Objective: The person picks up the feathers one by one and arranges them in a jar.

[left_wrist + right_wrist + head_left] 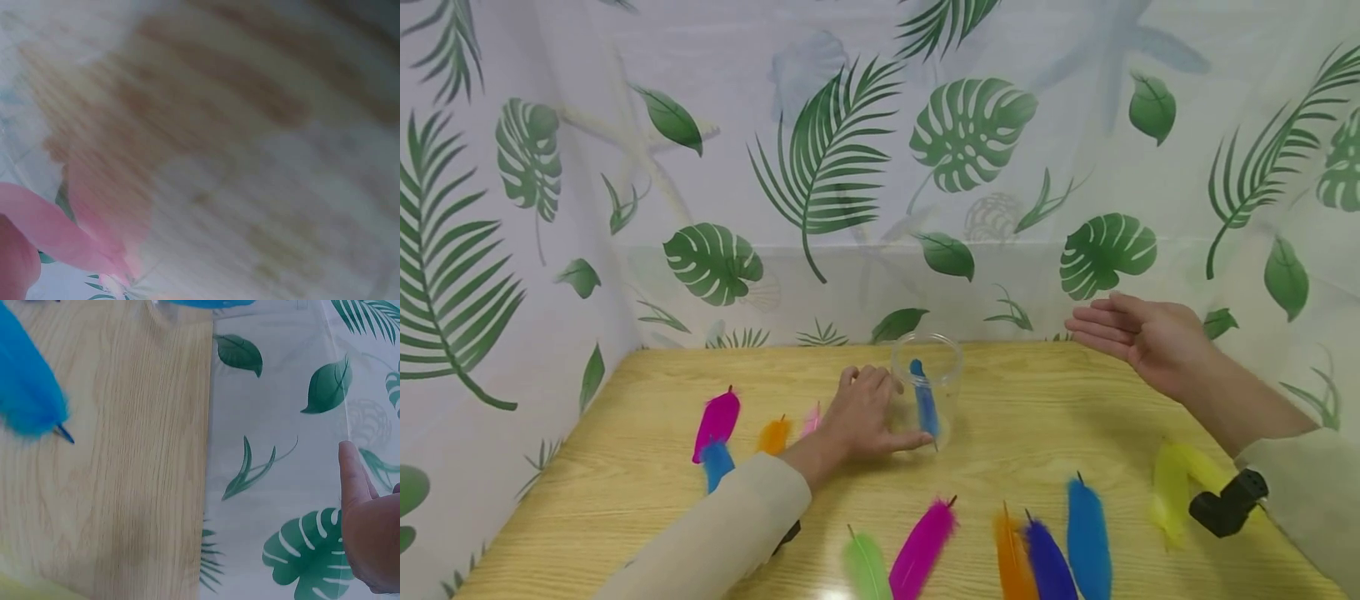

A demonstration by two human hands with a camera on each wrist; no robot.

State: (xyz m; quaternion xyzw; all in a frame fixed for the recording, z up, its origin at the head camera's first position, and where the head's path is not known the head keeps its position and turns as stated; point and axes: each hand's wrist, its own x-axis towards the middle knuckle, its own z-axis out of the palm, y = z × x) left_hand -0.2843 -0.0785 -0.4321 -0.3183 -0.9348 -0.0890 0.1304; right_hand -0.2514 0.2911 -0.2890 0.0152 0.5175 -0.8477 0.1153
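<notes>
Toward the back of the table stands a clear plastic cup (951, 392) with a blue feather (927, 408) upright inside it. My left hand (868, 412) holds the cup from its left side, the thumb across its front and the fingers behind. My right hand (1150, 337) is raised at the right above the table's back edge, fingers straight and palm turned inward, with nothing in it. In the right wrist view, part of the right hand (375, 537) shows at the right edge. The left wrist view is blurred.
Nearest me lie green (867, 567), magenta (922, 546), orange (1013, 558), dark blue (1048, 562) and blue (1088, 537) feathers. Yellow feathers (1170, 492) lie below the right forearm. At the left are magenta (717, 421), blue (717, 462), orange (773, 435) and pink (811, 421) ones. A leaf-printed cloth (865, 304) hangs behind.
</notes>
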